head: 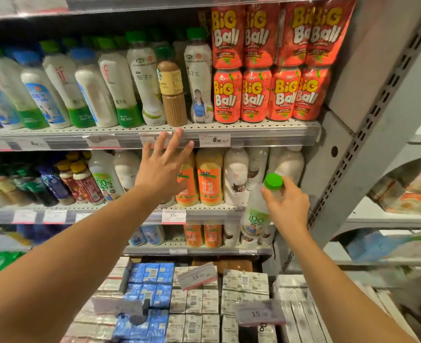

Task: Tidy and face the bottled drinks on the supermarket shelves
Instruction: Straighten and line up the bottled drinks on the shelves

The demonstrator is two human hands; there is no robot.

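My right hand [287, 205] grips a clear green-capped coconut water bottle [256, 214] by its neck, held upright in front of the middle shelf's right end. My left hand [163, 167] is raised with fingers spread, fingertips near the front edge of the upper shelf [266, 133], just below a brown Starbucks latte bottle [172, 91] that stands among white green-capped coconut water bottles [145, 80]. A matching green-labelled bottle [104, 175] stands on the middle shelf, left of my left wrist.
Red Big Ball cans [271, 94] are stacked two high at the upper shelf's right. Orange juice bottles [209, 178] and white bottles [235, 177] fill the middle shelf. Stacked carton packs [197, 300] with price signs sit below. A grey upright post [367, 134] bounds the right side.
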